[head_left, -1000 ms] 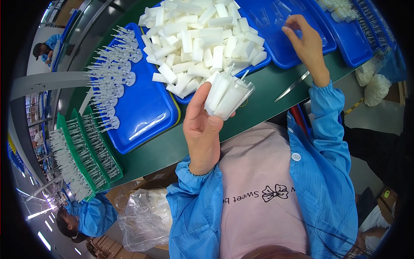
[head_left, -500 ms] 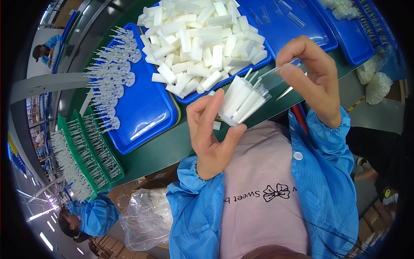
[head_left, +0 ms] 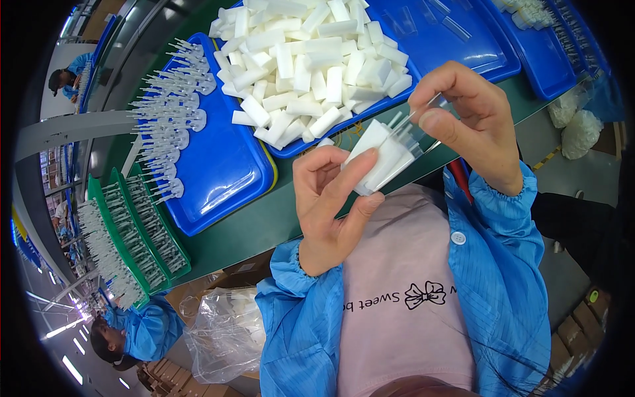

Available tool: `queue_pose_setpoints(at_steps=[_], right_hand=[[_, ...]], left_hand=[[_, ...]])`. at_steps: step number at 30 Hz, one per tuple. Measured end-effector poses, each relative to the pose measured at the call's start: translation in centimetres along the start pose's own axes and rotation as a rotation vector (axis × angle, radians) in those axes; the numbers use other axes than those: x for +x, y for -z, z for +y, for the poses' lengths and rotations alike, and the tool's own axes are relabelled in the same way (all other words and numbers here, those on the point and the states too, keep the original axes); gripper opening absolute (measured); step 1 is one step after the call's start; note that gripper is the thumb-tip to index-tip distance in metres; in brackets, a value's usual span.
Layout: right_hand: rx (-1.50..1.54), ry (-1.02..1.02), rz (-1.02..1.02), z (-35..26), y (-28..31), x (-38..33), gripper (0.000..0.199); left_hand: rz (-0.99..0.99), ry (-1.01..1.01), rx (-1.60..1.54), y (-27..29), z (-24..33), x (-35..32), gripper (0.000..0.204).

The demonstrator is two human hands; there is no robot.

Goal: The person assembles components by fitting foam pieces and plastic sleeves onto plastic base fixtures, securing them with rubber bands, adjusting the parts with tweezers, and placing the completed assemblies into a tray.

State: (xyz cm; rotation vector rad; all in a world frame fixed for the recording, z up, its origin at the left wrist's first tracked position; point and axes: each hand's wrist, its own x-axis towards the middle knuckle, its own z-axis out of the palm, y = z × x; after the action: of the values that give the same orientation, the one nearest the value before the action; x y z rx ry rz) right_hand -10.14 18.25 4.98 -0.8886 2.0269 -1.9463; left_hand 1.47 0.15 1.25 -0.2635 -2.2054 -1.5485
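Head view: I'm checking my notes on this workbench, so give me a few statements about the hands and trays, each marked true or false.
1. The left hand holds a bundle of white sticks. True.
2. The right hand rests flat on the table. False: it is raised, pinching a clear sleeve at the bundle's top.
3. The loose white sticks lie in a blue tray. True.
4. The green racks are on the person's right. False: they are on the left.
5. The clear plastic bag lies on the table. False: it hangs below the table edge.
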Motion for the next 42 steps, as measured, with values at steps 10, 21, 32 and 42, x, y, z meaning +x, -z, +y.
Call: queue_pose_setpoints(at_steps=[10, 21, 32, 42], right_hand=[[-0.108, 0.061, -0.077, -0.6, 0.1, -0.1, 0.033], [-0.184, 0.208, 0.185, 0.7, -1.0, -1.1, 0.019], [-0.195, 0.252, 0.151, 0.2, -2.7, -2.3, 0.016], [-0.489, 0.032, 0.370, 6.7, 8.4, 2.7, 0.031]], left_hand=[[0.195, 0.193, -0.173, -0.1, -0.6, -0.2, 0.054], [0.275, 0.434, -0.751, -0.2, -0.2, -0.4, 0.058], [0.108, 0.356, -0.761, -0.1, -1.0, -0.6, 0.050], [0.214, 0.463, -0.815, 0.0, -1.4, -0.9, 0.049]])
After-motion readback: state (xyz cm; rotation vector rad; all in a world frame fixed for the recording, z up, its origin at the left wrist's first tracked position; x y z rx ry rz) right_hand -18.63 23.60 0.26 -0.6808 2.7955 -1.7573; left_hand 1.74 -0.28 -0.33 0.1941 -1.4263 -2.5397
